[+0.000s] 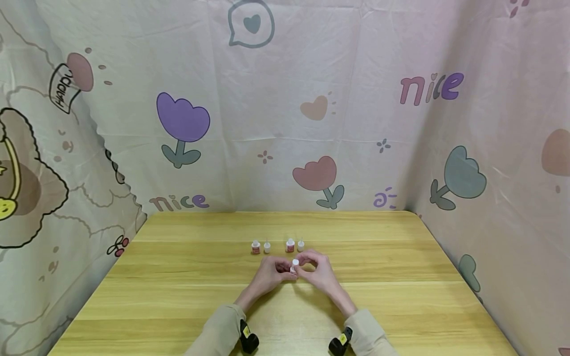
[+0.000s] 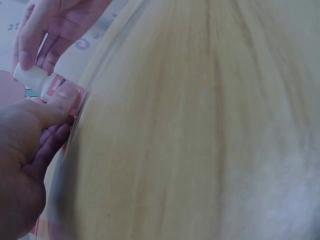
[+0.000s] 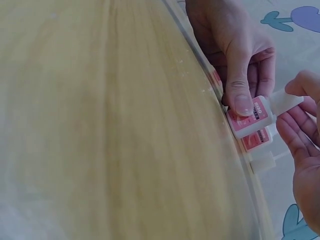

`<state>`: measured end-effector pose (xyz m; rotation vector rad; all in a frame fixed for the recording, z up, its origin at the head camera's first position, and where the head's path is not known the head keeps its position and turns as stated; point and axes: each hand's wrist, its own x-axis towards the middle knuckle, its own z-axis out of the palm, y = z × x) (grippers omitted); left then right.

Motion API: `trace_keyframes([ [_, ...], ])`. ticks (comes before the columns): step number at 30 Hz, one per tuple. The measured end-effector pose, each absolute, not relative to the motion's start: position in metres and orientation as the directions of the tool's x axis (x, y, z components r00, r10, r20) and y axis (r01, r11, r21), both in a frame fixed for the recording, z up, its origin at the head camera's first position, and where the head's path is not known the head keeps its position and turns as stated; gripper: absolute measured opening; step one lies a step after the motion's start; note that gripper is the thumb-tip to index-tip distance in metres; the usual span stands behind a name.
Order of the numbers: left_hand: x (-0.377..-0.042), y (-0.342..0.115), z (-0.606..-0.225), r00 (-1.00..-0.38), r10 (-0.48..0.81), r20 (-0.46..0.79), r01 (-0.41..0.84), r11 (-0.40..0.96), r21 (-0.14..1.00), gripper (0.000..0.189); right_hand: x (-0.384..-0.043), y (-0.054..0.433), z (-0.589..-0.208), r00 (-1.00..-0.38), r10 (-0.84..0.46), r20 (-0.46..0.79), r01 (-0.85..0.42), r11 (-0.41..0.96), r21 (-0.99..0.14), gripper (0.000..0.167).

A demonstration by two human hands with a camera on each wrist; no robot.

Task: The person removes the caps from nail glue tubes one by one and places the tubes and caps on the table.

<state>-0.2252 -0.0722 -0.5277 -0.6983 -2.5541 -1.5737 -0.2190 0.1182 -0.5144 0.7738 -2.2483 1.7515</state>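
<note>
In the head view, my left hand (image 1: 269, 273) and right hand (image 1: 321, 271) meet over a small white bottle (image 1: 292, 270) with a white cap (image 1: 296, 261). The right wrist view shows the bottle's pink label (image 3: 250, 117), with the left thumb and fingers gripping the body. At the other end, the right thumb and fingers pinch the cap (image 3: 285, 101), which sits on the bottle's neck. Behind the hands stand two similar bottles, one (image 1: 256, 247) on the left and one (image 1: 290, 245) on the right. Beside each is a white cap (image 1: 266, 247) with a thin tip pointing up.
The wooden table (image 1: 187, 282) carries the bottles near its middle. A printed cloth (image 1: 267, 99) hangs along the back and both sides. A black wrist camera (image 1: 248, 338) is on the left sleeve, and another (image 1: 340, 342) on the right.
</note>
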Motion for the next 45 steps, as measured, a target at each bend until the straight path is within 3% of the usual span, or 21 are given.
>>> trace_keyframes([
  [6, -0.224, -0.072, -0.527, -0.896, 0.348, 0.277, 0.403, 0.372, 0.836, 0.012, -0.219, 0.118, -0.513, -0.865, -0.269, 0.423, -0.481, 0.205, -0.852, 0.022],
  [13, -0.225, -0.072, -0.527, -0.896, 0.352, 0.27, 0.398, 0.368, 0.84, 0.012, -0.201, 0.116, -0.483, -0.862, -0.277, 0.424, -0.487, 0.222, -0.845, 0.018],
  [32, -0.224, -0.072, -0.527, -0.9, 0.342, 0.27, 0.393, 0.37, 0.842, 0.013, -0.198, 0.115, -0.479, -0.851, -0.305, 0.427, -0.492, 0.184, -0.851, 0.019],
  [45, -0.224, -0.071, -0.528, -0.898, 0.342, 0.278, 0.398, 0.356, 0.846, 0.012, -0.218, 0.117, -0.512, -0.857, -0.275, 0.436, -0.499, 0.229, -0.836, 0.019],
])
